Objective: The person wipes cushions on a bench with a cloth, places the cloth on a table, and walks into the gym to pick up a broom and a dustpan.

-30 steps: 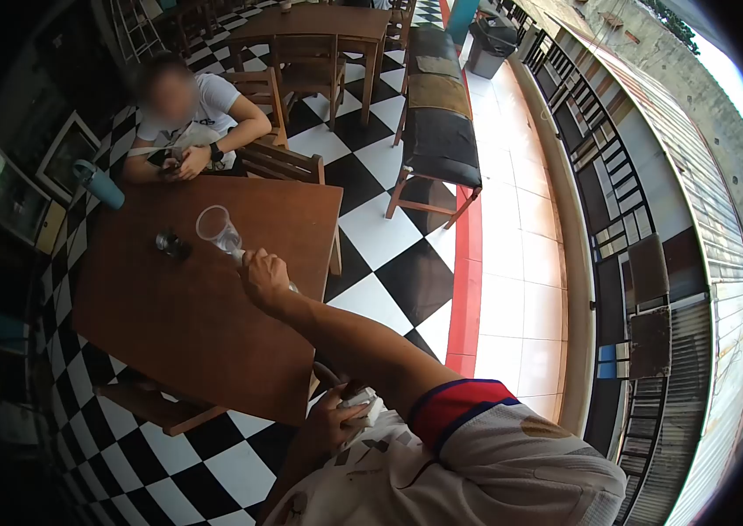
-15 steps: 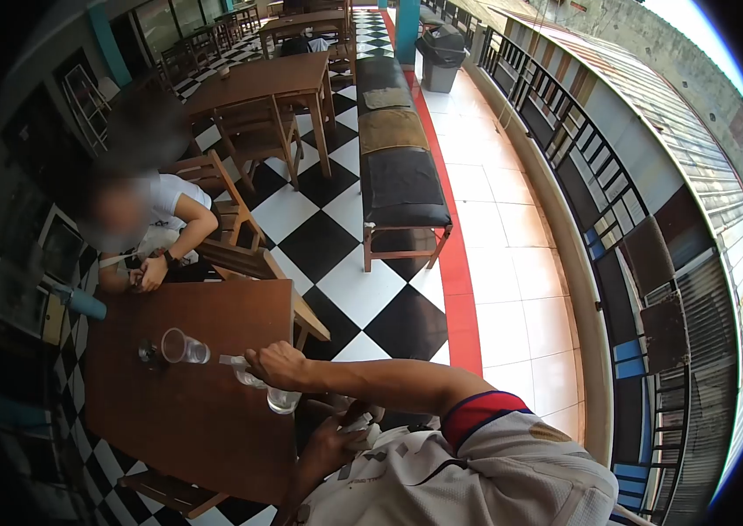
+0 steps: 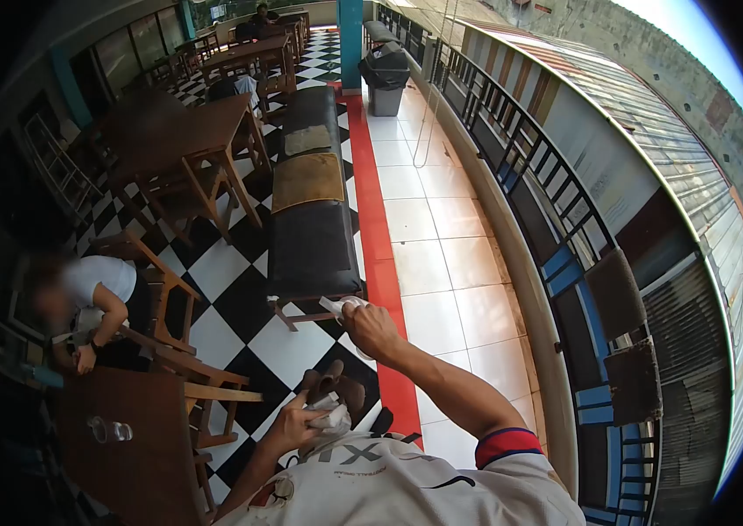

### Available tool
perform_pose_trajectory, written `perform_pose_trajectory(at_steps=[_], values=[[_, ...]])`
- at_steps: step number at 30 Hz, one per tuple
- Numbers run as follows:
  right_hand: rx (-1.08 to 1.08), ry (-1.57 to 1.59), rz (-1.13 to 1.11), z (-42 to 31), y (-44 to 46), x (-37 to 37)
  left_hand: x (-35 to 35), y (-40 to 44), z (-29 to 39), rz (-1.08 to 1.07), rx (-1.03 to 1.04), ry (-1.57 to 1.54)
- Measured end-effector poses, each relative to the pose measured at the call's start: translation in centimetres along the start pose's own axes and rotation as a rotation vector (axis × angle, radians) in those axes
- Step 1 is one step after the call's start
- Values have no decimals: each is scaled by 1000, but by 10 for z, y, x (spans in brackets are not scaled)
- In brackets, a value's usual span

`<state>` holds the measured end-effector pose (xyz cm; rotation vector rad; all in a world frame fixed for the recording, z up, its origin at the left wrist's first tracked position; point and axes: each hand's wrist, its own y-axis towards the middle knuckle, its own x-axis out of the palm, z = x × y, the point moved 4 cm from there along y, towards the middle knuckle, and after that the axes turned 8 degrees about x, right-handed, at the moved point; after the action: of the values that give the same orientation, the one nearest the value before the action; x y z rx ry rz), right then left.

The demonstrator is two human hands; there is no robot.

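My right hand (image 3: 373, 331) is stretched out in front of me, beyond the table. Its fingers are closed on clear plastic cups (image 3: 344, 307), partly hidden behind the hand. Low in front of my shirt, my left hand (image 3: 291, 427) grips a crumpled whitish wad (image 3: 329, 417); whether it is tissue or thin plastic I cannot tell. To the left, a clear plastic cup (image 3: 113, 430) lies on the brown wooden table (image 3: 126, 478).
A seated person (image 3: 100, 298) leans at the table's far edge beside wooden chairs (image 3: 170, 298). Ahead stands a long black padded bench (image 3: 310, 250). A grey bin (image 3: 385, 83) is by the teal pillar, and a black railing (image 3: 556, 193) runs along the right.
My view has swung right, away from the table. My right hand has carried the clear cups off the table towards the bench. The left hand still holds the whitish wad.
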<state>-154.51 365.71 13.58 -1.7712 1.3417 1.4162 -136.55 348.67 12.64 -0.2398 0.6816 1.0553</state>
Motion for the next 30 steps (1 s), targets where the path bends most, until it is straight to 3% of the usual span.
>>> perform_pose_trajectory(at_steps=[5,10,16,23,29,30], values=[[170,-118,50,147,52,-58,7,126,-13,98,-32,-7],[372,-122,-106,253,135,-94,2,259,-46,129,-48,-3],[331,-127,-119,334,273,-120,-11,439,-123,142,-62,28],[169,-24,-11,403,486,-141,-75,619,-166,349,-48,113],[37,21,59,491,698,-115,-109,743,-228,603,-152,157],[24,29,54,505,733,-113,-114,759,-238,612,-249,163]])
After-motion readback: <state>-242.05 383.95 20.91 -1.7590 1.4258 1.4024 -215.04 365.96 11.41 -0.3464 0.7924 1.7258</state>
